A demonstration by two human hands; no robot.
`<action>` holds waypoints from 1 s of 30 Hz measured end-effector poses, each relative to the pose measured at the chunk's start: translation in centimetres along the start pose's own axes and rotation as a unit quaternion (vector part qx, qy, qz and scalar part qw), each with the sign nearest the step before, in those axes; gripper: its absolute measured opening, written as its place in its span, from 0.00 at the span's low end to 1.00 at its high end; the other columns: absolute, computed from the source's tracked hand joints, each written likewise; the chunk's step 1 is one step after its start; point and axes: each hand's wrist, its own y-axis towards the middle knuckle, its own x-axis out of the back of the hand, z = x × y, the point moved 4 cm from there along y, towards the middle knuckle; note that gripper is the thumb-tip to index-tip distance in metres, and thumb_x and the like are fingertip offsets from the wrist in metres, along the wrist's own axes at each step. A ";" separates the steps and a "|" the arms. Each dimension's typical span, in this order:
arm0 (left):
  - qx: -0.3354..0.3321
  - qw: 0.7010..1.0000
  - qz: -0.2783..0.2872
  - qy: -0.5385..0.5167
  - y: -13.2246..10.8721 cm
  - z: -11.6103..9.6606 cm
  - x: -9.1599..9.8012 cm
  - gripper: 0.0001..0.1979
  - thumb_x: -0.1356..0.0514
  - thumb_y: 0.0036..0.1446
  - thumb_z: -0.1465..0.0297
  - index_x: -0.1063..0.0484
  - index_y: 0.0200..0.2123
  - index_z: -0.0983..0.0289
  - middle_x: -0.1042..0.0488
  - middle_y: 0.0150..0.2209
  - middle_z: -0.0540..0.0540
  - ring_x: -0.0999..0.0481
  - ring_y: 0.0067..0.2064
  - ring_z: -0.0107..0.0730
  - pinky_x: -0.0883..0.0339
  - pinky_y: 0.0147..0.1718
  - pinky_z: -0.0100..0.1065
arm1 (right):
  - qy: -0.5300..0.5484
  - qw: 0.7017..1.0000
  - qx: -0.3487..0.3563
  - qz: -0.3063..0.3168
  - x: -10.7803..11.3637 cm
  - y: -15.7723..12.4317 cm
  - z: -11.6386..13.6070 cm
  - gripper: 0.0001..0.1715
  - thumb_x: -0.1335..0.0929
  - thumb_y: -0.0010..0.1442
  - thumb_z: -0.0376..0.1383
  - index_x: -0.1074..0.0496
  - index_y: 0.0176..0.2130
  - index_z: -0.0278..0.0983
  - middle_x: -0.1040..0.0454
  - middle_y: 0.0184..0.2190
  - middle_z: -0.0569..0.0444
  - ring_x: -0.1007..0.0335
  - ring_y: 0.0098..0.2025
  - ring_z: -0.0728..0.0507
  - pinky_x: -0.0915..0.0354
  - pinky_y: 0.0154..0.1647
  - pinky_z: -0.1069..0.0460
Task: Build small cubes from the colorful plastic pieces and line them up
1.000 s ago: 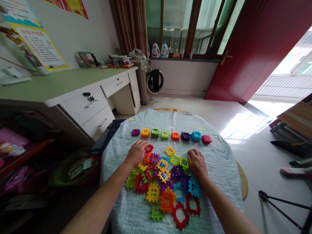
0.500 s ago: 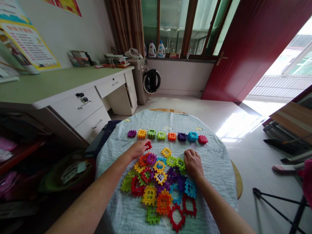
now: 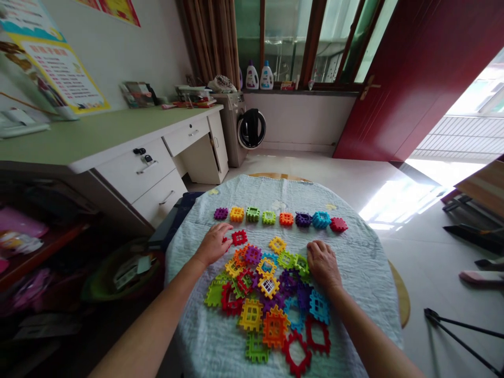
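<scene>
While our left hand (image 3: 214, 243) bends over a partly hidden red piece (image 3: 226, 240) — we cannot tell whether its fingers clamp it — our right hand (image 3: 323, 262) lies palm down, fingers loose, beside a green piece (image 3: 302, 265) edging the heap (image 3: 272, 302) on the cloth-covered table (image 3: 370, 289).

Our bare left hand (image 3: 213, 244) sits farther left, a red square toothed plastic piece (image 3: 239, 238) now lies uncovered beside it
</scene>
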 end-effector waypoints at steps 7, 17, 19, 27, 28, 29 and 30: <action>0.081 0.994 0.058 0.034 -2.3 1.8 0.2 0.31 0.37 0.46 0.68 0.33 0.55 0.70 0.29 0.51 0.66 0.29 0.54 0.47 0.36 0.56 0.43 | 0.002 1.000 0.002 0.005 0.0 0.0 0.0 0.09 0.39 0.64 0.34 0.30 0.41 0.39 0.28 0.43 0.50 0.37 0.48 0.41 0.44 0.51 0.48; 0.095 0.979 -0.021 -0.177 -0.1 -2.3 1.4 0.24 0.39 0.47 0.65 0.29 0.50 0.64 0.23 0.48 0.58 0.23 0.47 0.39 0.30 0.50 0.39 | 0.001 1.000 0.003 -0.012 -0.1 0.0 -0.1 0.09 0.38 0.63 0.33 0.29 0.41 0.40 0.28 0.43 0.50 0.37 0.47 0.41 0.44 0.49 0.48; 0.120 0.953 -0.006 -0.280 0.1 -2.3 0.7 0.20 0.42 0.51 0.61 0.28 0.46 0.65 0.21 0.42 0.56 0.22 0.41 0.37 0.28 0.44 0.38 | 0.001 1.000 0.003 -0.011 -0.1 0.0 -0.1 0.09 0.38 0.63 0.33 0.29 0.41 0.40 0.28 0.43 0.50 0.37 0.47 0.41 0.44 0.49 0.48; 0.199 0.960 0.005 -0.199 -0.5 -0.3 -0.3 0.19 0.56 0.62 0.60 0.31 0.29 0.62 0.26 0.26 0.54 0.26 0.32 0.36 0.32 0.33 0.35 | 0.004 1.000 0.003 -0.008 -0.1 0.0 -0.1 0.08 0.38 0.63 0.33 0.30 0.40 0.40 0.28 0.42 0.50 0.37 0.47 0.41 0.44 0.48 0.48; 0.202 0.972 0.014 -0.123 -0.7 -0.3 0.0 0.18 0.56 0.62 0.62 0.31 0.29 0.61 0.26 0.27 0.54 0.26 0.33 0.36 0.33 0.35 0.36 | 0.004 1.000 0.002 -0.007 -0.1 0.0 -0.2 0.08 0.38 0.63 0.33 0.30 0.40 0.40 0.28 0.42 0.50 0.37 0.47 0.41 0.44 0.49 0.48; 0.203 0.978 0.024 -0.050 -0.9 -0.3 0.2 0.16 0.55 0.62 0.64 0.30 0.31 0.61 0.26 0.29 0.55 0.25 0.35 0.37 0.33 0.37 0.37 | 0.004 1.000 0.001 -0.007 -0.1 0.0 -0.2 0.08 0.38 0.63 0.33 0.30 0.40 0.40 0.28 0.42 0.50 0.37 0.47 0.41 0.44 0.49 0.48; 0.203 0.979 0.033 0.010 -1.0 -0.4 0.4 0.15 0.54 0.62 0.65 0.29 0.33 0.62 0.25 0.32 0.56 0.25 0.38 0.39 0.34 0.39 0.38 | 0.004 1.000 0.001 -0.006 -0.1 0.0 -0.2 0.08 0.38 0.63 0.33 0.30 0.40 0.40 0.28 0.43 0.50 0.37 0.47 0.41 0.44 0.49 0.48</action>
